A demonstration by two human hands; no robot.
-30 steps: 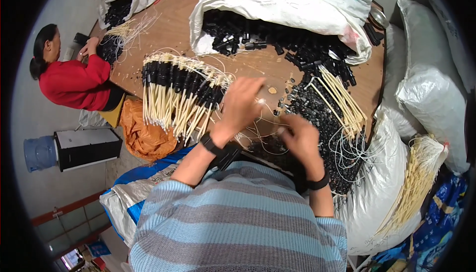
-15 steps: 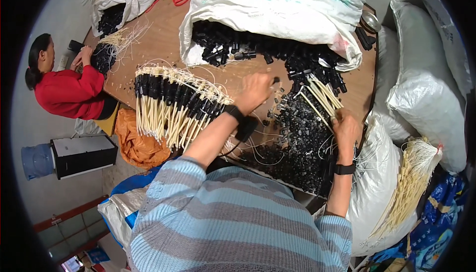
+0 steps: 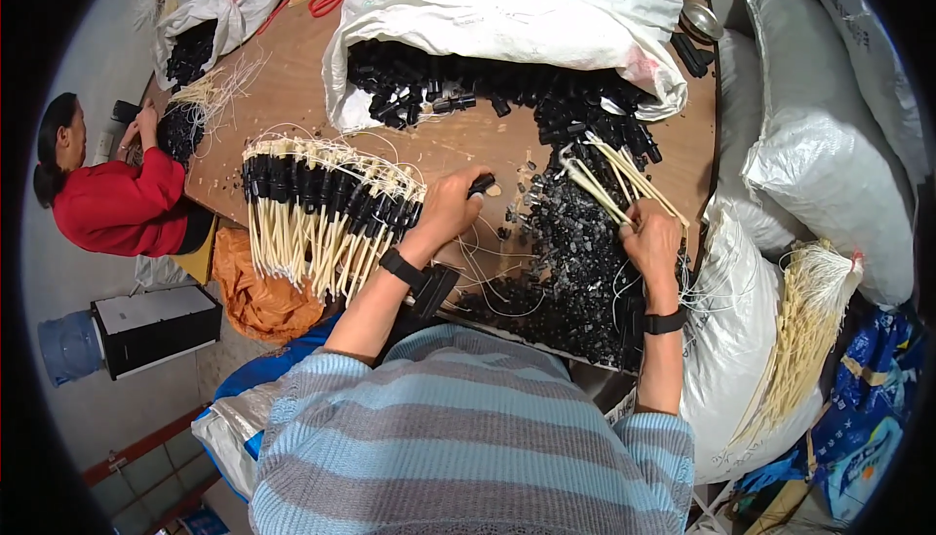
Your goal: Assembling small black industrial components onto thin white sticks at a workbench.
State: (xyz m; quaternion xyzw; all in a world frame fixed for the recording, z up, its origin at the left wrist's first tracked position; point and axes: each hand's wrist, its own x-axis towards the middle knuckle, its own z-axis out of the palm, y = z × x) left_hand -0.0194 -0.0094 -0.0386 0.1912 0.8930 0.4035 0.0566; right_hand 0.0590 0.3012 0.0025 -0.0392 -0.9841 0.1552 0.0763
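Note:
My left hand (image 3: pixel 447 208) is closed around a small black plastic piece (image 3: pixel 481 184), which sticks out past the thumb. It hovers just right of a long fanned row of cream-coloured sticks (image 3: pixel 297 228) with black sleeves and white strings at their far ends. In my right hand (image 3: pixel 651 233) are cream sticks (image 3: pixel 592 187), pinched near their lower ends and pointing away from me. One has a greyish tip. Beneath them spreads a heap of small black plastic bits (image 3: pixel 585 272), with larger black pieces (image 3: pixel 595 116) behind.
An open white sack (image 3: pixel 507 18) spills black pieces across the far side of the wooden table (image 3: pixel 283 86). Red scissors (image 3: pixel 327 1) lie at the back. A person in red (image 3: pixel 122 184) works at the left. Stuffed white sacks (image 3: pixel 829 135) crowd the right.
My left hand has drawn back to the left and nearer me, the black piece still in it. My right hand keeps the sticks, which have shifted in its grip. The whole view has shifted slightly.

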